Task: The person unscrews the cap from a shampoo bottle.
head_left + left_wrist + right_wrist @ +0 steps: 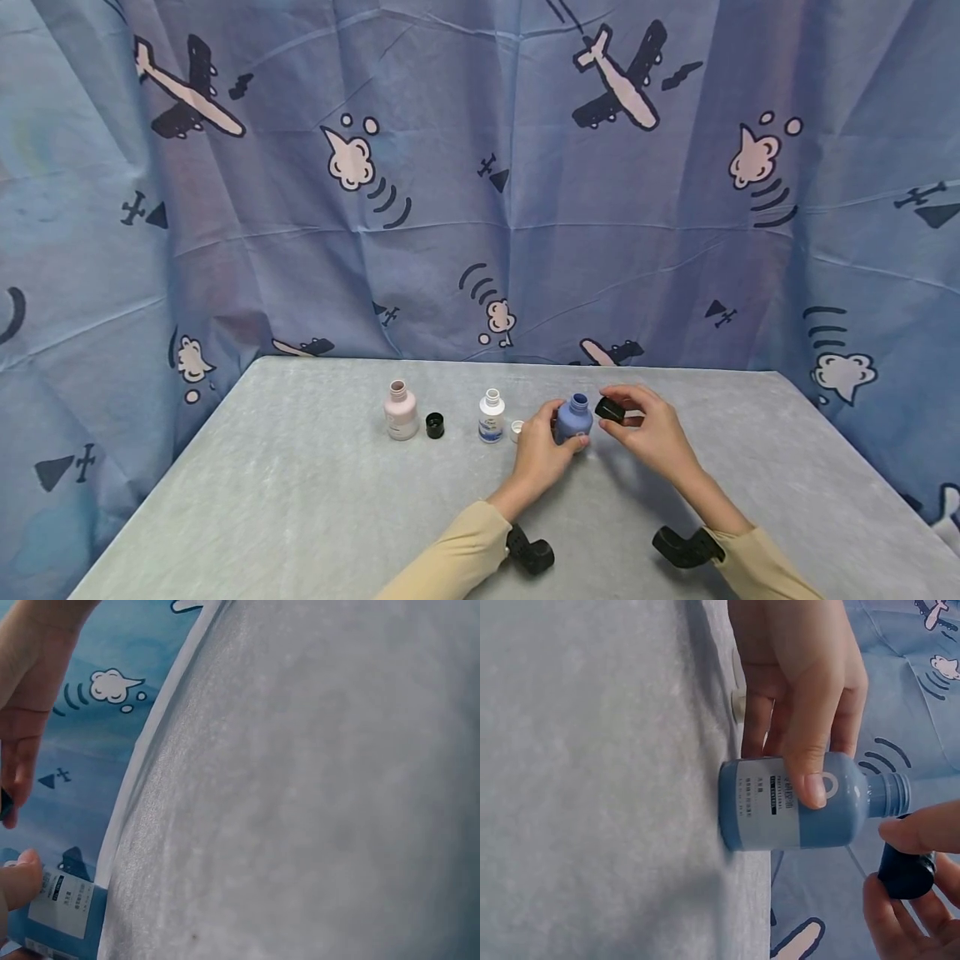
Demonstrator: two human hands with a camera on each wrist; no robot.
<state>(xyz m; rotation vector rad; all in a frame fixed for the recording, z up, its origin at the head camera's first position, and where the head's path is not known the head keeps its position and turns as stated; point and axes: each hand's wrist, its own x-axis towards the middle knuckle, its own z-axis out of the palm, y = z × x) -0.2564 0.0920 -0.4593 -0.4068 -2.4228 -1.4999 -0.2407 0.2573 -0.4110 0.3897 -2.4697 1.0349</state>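
A blue bottle (573, 419) with a white label and a bare threaded neck stands upright on the table. My left hand (542, 450) grips its body, the thumb lying across the label in the right wrist view. Just right of the bottle's neck, my right hand (651, 429) pinches a black screw cap (610, 409) between thumb and fingers. Seen from the right wrist, the cap (906, 871) is held beside the neck of the blue bottle (832, 802). Only a thumb and part of the labelled bottle (64, 904) show in the left wrist view.
Left of my hands stand an uncapped white bottle (491, 417) and an uncapped pale pink bottle (401, 411). A black cap (435, 425) lies near the pink one; a white cap (517, 428) sits by my left hand. Behind the grey table (300, 500) hangs a printed curtain (435, 167).
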